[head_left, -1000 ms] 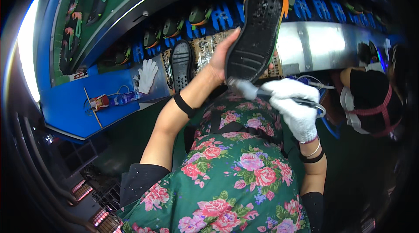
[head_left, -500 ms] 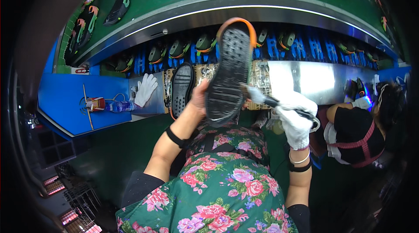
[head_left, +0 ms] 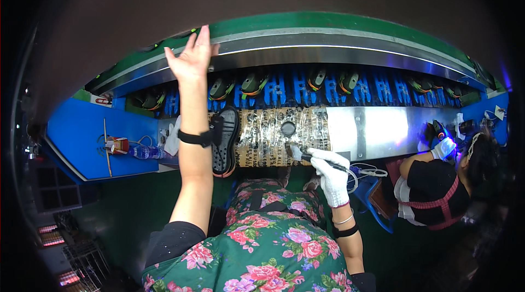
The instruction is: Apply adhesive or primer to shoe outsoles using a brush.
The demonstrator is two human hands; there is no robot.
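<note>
My left hand [head_left: 191, 61] is stretched far forward over the steel edge of the green conveyor [head_left: 306, 21]. Its fingers are spread and it holds nothing. My right hand [head_left: 332, 178], in a white glove, grips a dark-handled brush [head_left: 322, 162] with a pale tip, held low over the taped cardboard [head_left: 257, 139]. Left of the brush, a black shoe sole [head_left: 226, 139] with ridges and holes lies lengthwise, partly covered by my left wrist strap. On the cardboard sits a small round dark object [head_left: 287, 128], whose kind I cannot make out.
Shoes stand in blue racks [head_left: 276, 92] under the conveyor. To the left, a blue table [head_left: 76, 139] bears a bottle [head_left: 146, 152] and a red box [head_left: 117, 145]. A person [head_left: 432, 185] works at the right beside a steel surface [head_left: 394, 128]. A dark overhang hides much of the top.
My left hand has let go of the shoe and moved forward and left; that shoe is no longer visible. My right hand has come lower and left with the brush.
</note>
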